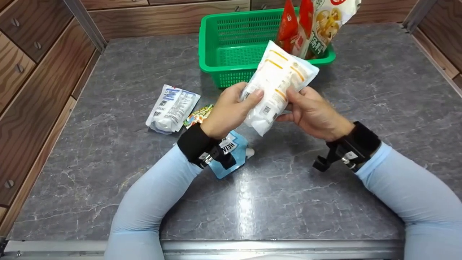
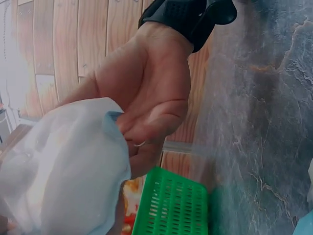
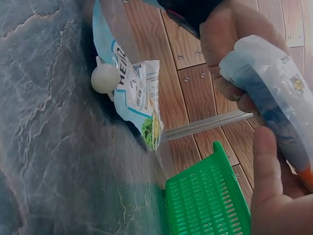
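Both hands hold a white plastic pouch (image 1: pixel 276 77) with orange lines and a QR code, raised over the table in front of the basket. On its left side my left hand (image 1: pixel 231 110) grips it, thumb on the printed face. My right hand (image 1: pixel 313 115) pinches the right edge between thumb and fingers. The left wrist view shows one bulging end of the pouch (image 2: pixel 73 166). In the right wrist view, the pouch (image 3: pixel 281 93) lies between the two hands. Beneath my left wrist is a light blue Heinz pouch (image 1: pixel 236 153) with a white spout, partly covered.
A green plastic basket (image 1: pixel 231 68) stands at the back, with red and white food packets (image 1: pixel 326 27) upright at its right end. To the left lie a white and blue packet (image 1: pixel 173 110) and a colourful packet (image 1: pixel 198 115), partly behind my left hand. Wood-patterned panels (image 1: pixel 169 21) border the table.
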`<state>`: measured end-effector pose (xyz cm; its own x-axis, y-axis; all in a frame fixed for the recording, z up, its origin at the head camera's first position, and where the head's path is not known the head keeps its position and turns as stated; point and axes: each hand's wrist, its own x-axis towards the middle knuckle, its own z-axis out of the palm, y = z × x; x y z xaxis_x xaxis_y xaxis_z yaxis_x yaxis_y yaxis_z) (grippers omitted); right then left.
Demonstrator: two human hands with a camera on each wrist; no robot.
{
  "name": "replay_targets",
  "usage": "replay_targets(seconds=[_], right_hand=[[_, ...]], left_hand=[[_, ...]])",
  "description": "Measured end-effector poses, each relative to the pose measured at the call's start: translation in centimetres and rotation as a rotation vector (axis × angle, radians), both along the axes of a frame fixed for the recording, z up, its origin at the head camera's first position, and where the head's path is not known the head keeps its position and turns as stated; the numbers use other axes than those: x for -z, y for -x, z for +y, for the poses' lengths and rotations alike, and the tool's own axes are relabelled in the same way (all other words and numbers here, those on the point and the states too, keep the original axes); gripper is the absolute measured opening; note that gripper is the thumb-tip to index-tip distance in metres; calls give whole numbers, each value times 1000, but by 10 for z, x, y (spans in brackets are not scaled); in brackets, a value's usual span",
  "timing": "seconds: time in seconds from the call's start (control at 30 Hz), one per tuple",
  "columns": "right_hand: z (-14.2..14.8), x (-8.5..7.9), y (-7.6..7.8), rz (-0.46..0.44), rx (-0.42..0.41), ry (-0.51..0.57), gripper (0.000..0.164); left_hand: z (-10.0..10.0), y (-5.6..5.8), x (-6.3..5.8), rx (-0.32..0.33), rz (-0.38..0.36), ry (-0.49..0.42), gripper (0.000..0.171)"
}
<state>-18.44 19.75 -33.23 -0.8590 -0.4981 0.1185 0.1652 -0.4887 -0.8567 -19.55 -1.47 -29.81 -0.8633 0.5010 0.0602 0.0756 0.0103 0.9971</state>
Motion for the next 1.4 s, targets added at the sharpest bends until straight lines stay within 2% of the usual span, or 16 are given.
replay_targets(seconds=[0.2,0.37,0.5,0.67,0.83,0.93,1.13,1.4], right_hand=[[-4,2,0,-41,80,-47,45],[-3,2,-1,-44,85,-45,44],[-1,0,-1,-21,85,-53,45],[0,-1,-2,21,58,-49,41],[0,-3,-4,67,16,-49,36],[-1,-5,-5,98,22,-83,37],[-1,-8,-5,116,63,-123,37],[0,-8,-2,103,137,-149,34]], left_hand=[[-2,0,-1,21,25,104,30],[-5,-1,-6,38,69,242,32],[-6,-1,-8,63,106,285,36],[-6,0,-7,118,87,223,37],[-6,1,-5,222,-1,42,37],[-7,0,-7,252,-16,-13,37],[-8,-6,-16,207,5,0,35],[-6,-8,-19,85,131,70,32]])
